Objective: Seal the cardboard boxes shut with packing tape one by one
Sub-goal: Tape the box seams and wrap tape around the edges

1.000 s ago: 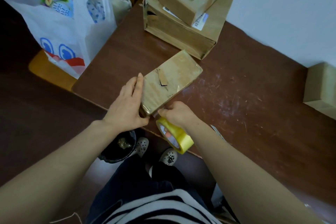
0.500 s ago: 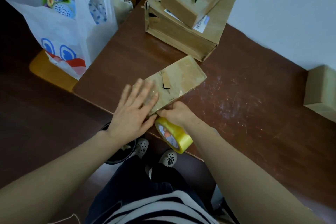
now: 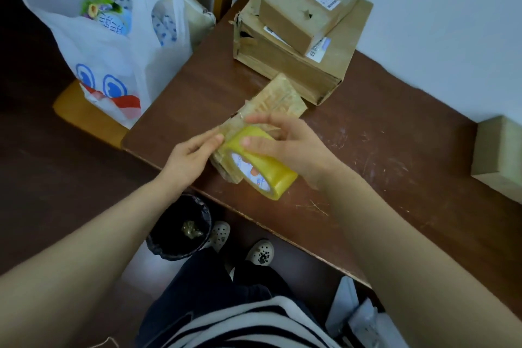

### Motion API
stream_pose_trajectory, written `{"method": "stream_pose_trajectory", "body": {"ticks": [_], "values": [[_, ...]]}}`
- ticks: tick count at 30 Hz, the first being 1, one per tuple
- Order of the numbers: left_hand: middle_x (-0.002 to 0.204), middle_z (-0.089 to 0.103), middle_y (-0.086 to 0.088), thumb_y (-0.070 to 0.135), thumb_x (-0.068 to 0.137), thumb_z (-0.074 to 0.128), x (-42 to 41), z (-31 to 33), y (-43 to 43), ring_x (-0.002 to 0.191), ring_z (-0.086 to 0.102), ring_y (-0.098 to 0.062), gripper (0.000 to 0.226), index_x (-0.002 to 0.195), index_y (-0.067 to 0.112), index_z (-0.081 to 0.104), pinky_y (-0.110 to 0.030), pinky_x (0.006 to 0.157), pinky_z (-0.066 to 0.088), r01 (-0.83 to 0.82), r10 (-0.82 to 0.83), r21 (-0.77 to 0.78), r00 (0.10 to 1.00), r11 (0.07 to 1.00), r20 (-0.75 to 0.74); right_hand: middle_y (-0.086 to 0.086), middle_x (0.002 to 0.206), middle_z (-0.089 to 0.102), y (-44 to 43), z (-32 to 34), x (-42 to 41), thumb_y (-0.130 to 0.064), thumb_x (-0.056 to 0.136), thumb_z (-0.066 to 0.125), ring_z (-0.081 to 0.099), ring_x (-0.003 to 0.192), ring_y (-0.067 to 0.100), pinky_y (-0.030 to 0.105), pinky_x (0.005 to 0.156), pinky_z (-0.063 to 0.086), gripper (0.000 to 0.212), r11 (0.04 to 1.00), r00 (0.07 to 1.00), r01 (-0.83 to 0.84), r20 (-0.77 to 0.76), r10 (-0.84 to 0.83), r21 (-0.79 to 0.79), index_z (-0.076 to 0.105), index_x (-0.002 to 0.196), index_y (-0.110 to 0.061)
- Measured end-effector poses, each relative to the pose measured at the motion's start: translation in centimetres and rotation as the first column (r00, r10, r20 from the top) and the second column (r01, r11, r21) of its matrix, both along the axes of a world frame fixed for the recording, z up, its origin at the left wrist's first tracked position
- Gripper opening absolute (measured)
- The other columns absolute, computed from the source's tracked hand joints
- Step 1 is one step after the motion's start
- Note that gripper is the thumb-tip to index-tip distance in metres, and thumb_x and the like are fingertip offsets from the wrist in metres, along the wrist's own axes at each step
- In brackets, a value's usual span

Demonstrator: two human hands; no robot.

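A small flat cardboard box (image 3: pixel 278 100), glossy with clear tape, lies on the brown table (image 3: pixel 381 150) near its front-left edge. My right hand (image 3: pixel 285 144) grips a yellow roll of packing tape (image 3: pixel 265 169) and holds it over the near end of the box. My left hand (image 3: pixel 192 152) is at the box's left side, its fingertips pinching at the box edge beside the roll. The near half of the box is hidden behind the roll and my hands.
Two stacked cardboard boxes (image 3: pixel 305 25) stand at the table's back left corner. Another box (image 3: pixel 500 155) sits at the right edge. A white plastic bag (image 3: pixel 107 45) rests on a chair at left. A black bin (image 3: pixel 180 226) is under the table.
My right hand has lifted the tape roll from below the table edge up over the box. My left hand has left the box top and now pinches at its left edge.
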State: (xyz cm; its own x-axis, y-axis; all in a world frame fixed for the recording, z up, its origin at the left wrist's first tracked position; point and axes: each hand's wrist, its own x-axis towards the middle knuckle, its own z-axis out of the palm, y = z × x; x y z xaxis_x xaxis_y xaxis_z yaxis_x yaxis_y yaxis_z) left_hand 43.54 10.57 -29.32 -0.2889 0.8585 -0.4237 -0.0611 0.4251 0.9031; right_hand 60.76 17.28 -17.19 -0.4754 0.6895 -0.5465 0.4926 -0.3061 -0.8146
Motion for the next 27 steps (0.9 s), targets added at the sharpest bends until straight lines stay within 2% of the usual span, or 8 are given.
{"method": "stream_pose_trajectory", "body": {"ticks": [3, 5, 7, 10, 14, 17, 21, 27], "values": [[0.136, 0.051, 0.005, 0.025, 0.092, 0.062, -1.0, 0.0, 0.4, 0.131, 0.042, -0.004, 0.038, 0.13, 0.022, 0.059, -0.011, 0.102, 0.031, -0.077, 0.087, 0.063, 0.98, 0.995, -0.182, 0.0, 0.093, 0.068, 1.1, -0.2, -2.9, -0.025, 0.083, 0.074, 0.069, 0.073, 0.011, 0.029, 0.066, 0.058, 0.03, 0.995, 0.992, 0.1, -0.078, -0.098, 0.018, 0.064, 0.109, -0.013], [0.135, 0.05, 0.003, 0.018, 0.086, 0.065, -1.1, 0.1, -0.2, 0.132, 0.044, -0.012, 0.061, 0.142, 0.017, 0.043, -0.02, 0.105, 0.036, -0.136, 0.145, 0.126, 0.987, 0.983, -0.065, -0.001, 0.071, 0.065, 2.0, -0.1, -5.0, -0.024, 0.085, 0.073, 0.063, 0.05, 0.006, 0.018, 0.046, 0.049, 0.027, 0.987, 0.984, 0.158, -0.083, -0.156, 0.013, 0.063, 0.102, -0.005], [0.145, 0.037, 0.002, 0.026, 0.067, 0.068, -0.7, -0.4, -1.2, 0.136, 0.036, -0.012, 0.102, 0.152, 0.016, 0.013, -0.024, 0.106, 0.036, 0.014, -0.015, 0.1, 1.0, 0.995, 0.012, -0.001, 0.062, 0.06, 2.9, -0.1, -6.6, -0.027, 0.085, 0.072, 0.057, 0.042, 0.006, 0.014, 0.041, 0.044, 0.024, 0.985, 0.985, 0.169, -0.045, -0.168, 0.023, 0.06, 0.091, -0.007], [0.158, 0.014, -0.001, 0.025, 0.058, 0.088, 0.2, -1.6, -1.9, 0.143, 0.014, -0.006, 0.141, 0.149, 0.02, -0.019, -0.013, 0.106, 0.023, 0.252, -0.244, 0.005, 0.942, 0.968, -0.231, -0.001, 0.074, 0.057, 3.5, -0.4, -7.7, -0.035, 0.083, 0.073, 0.058, 0.055, 0.006, 0.013, 0.047, 0.044, 0.026, 0.988, 0.988, 0.14, 0.054, -0.144, 0.069, 0.061, 0.086, -0.012], [0.146, 0.039, -0.001, 0.031, 0.053, 0.091, 0.2, -1.4, -0.9, 0.135, 0.037, -0.014, 0.128, 0.151, 0.021, 0.01, -0.036, 0.106, 0.039, 0.183, -0.139, 0.038, 0.853, 0.982, -0.503, 0.0, 0.068, 0.065, 3.0, 0.1, -7.3, -0.02, 0.086, 0.069, 0.065, 0.057, 0.009, 0.018, 0.055, 0.053, 0.015, 0.992, 0.996, 0.087, -0.018, -0.089, -0.09, 0.063, 0.09, -0.007], [0.146, 0.04, -0.004, 0.027, 0.054, 0.091, -0.3, -1.5, -0.6, 0.135, 0.038, -0.018, 0.125, 0.151, 0.016, 0.013, -0.038, 0.108, 0.037, 0.172, -0.148, -0.002, 0.84, 0.985, -0.522, 0.0, 0.099, 0.062, 2.1, 0.1, -5.5, -0.03, 0.087, 0.067, 0.065, 0.091, 0.009, 0.026, 0.08, 0.05, 0.038, 0.997, 0.991, 0.007, 0.129, -0.018, 0.078, 0.057, 0.121, -0.015], [0.152, 0.031, -0.009, 0.031, 0.055, 0.092, -0.4, -1.6, -0.3, 0.139, 0.03, -0.021, 0.128, 0.152, 0.012, 0.01, -0.025, 0.103, 0.026, 0.157, -0.131, -0.005, 0.806, 0.988, -0.577, 0.006, 0.117, 0.055, -1.7, -2.1, -0.8, -0.03, 0.09, 0.064, 0.063, 0.044, 0.002, 0.012, 0.048, 0.046, 0.047, 0.998, 0.978, 0.056, 0.203, -0.048, -0.034, 0.043, 0.129, -0.015], [0.141, 0.043, 0.002, 0.043, 0.053, 0.09, 0.7, -1.2, -0.8, 0.128, 0.044, -0.015, 0.125, 0.15, 0.018, 0.016, -0.029, 0.104, 0.036, 0.136, -0.141, -0.04, 0.905, 0.99, -0.401, 0.014, 0.099, 0.064, -2.7, -4.7, 0.8, -0.029, 0.09, 0.063, 0.063, 0.041, 0.022, 0.025, 0.045, 0.049, 0.049, 0.969, 0.96, 0.177, 0.248, -0.13, -0.174, 0.041, 0.13, -0.008]]}}
